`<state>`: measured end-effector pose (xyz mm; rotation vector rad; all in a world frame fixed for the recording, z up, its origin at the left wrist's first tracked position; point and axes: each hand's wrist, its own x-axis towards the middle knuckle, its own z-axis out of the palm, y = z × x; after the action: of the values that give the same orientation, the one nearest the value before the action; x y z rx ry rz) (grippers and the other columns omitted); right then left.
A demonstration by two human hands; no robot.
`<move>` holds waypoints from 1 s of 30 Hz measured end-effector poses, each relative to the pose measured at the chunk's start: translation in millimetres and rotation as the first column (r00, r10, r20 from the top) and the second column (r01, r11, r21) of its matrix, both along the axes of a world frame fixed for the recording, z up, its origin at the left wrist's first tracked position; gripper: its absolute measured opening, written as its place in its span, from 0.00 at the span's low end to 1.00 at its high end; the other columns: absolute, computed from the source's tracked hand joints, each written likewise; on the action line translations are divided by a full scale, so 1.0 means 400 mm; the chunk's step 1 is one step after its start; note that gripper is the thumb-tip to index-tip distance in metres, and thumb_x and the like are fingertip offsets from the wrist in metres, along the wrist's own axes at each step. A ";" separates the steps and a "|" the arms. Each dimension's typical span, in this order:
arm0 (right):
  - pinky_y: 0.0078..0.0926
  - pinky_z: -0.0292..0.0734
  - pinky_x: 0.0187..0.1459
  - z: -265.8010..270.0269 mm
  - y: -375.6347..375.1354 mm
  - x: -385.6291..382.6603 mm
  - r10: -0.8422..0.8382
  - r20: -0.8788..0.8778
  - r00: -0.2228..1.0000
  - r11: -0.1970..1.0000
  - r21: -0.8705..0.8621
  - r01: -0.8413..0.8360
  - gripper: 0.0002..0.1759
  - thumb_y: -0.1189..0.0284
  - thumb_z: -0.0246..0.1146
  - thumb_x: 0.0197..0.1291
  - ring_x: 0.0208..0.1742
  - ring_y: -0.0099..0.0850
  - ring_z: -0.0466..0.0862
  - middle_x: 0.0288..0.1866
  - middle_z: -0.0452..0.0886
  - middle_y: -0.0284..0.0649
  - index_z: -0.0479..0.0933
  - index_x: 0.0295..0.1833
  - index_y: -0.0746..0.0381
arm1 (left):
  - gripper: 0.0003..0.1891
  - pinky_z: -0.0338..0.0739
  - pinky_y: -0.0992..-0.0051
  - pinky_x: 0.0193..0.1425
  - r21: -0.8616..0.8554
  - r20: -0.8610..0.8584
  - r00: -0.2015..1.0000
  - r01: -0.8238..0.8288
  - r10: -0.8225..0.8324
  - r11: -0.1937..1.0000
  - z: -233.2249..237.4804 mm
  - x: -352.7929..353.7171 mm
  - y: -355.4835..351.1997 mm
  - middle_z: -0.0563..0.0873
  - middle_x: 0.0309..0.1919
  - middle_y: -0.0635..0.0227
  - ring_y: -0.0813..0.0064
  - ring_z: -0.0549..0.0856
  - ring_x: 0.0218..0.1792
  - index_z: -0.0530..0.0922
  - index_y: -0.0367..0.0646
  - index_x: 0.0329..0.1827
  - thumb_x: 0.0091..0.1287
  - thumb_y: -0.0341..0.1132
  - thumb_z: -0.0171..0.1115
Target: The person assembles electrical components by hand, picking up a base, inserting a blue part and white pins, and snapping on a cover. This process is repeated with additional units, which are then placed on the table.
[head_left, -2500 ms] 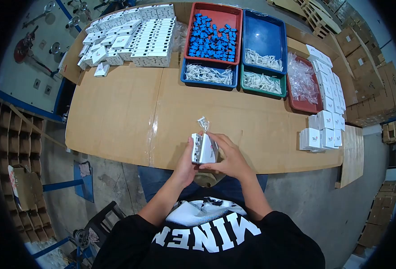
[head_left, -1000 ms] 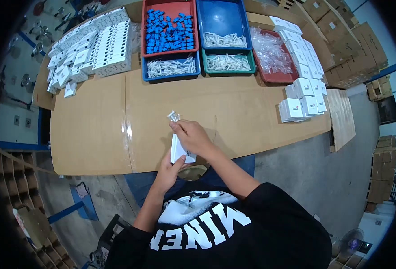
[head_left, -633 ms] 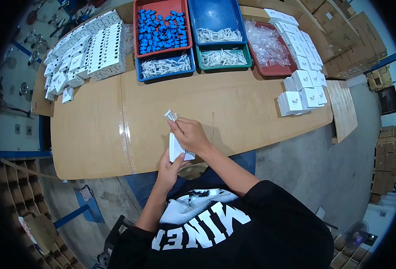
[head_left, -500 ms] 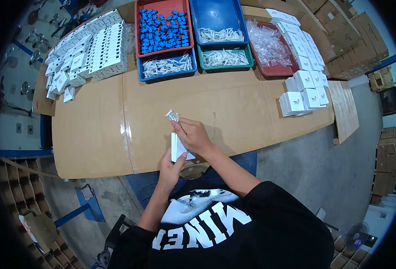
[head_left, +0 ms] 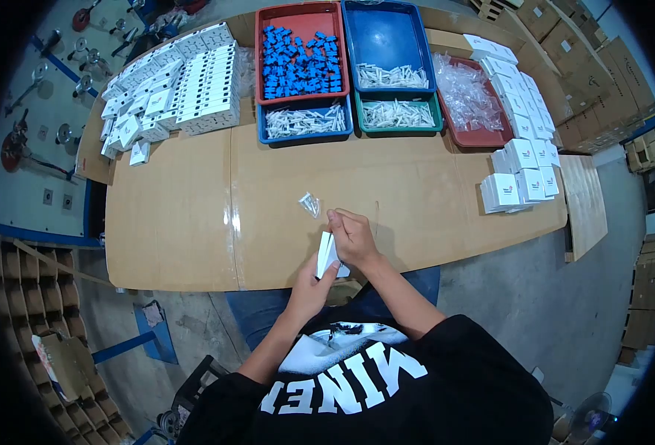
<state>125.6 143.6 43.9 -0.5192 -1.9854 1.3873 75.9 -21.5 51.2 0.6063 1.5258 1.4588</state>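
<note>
My left hand (head_left: 312, 288) is closed around the lower part of a small white box (head_left: 329, 251), which it holds upright at the table's near edge. Curled at the box's upper right side is my right hand (head_left: 354, 239); whether its fingers grip anything is hidden. A clear plastic bag (head_left: 310, 205) with white plugs in it lies on the cardboard-covered table (head_left: 171, 222), just beyond the fingers and apart from them.
Along the back stand a red tray (head_left: 298, 13) of blue parts and blue (head_left: 386, 37) and green (head_left: 401, 132) trays of white plugs. A red tray (head_left: 483, 138) holds clear bags. White switch-like units (head_left: 209, 93) are stacked left, white boxes (head_left: 524, 159) right.
My right hand has let go of the bag, which now lies on the table, and has come down beside the box. My left hand still holds the box. The view has shifted.
</note>
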 end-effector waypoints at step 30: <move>0.46 0.76 0.72 0.163 0.013 0.029 0.248 0.219 0.944 0.941 0.176 -0.288 0.40 0.57 0.81 0.57 0.75 0.52 0.77 0.80 0.72 0.47 0.78 0.74 0.55 | 0.19 0.88 0.69 0.55 -0.015 0.475 0.835 -0.310 0.279 0.951 0.031 -0.103 0.002 0.87 0.58 0.61 0.68 0.90 0.58 0.75 0.41 0.71 0.85 0.41 0.56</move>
<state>137.3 148.9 109.2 -0.3041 -2.4018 1.3067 34.6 -20.8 63.7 0.0260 1.2181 1.7391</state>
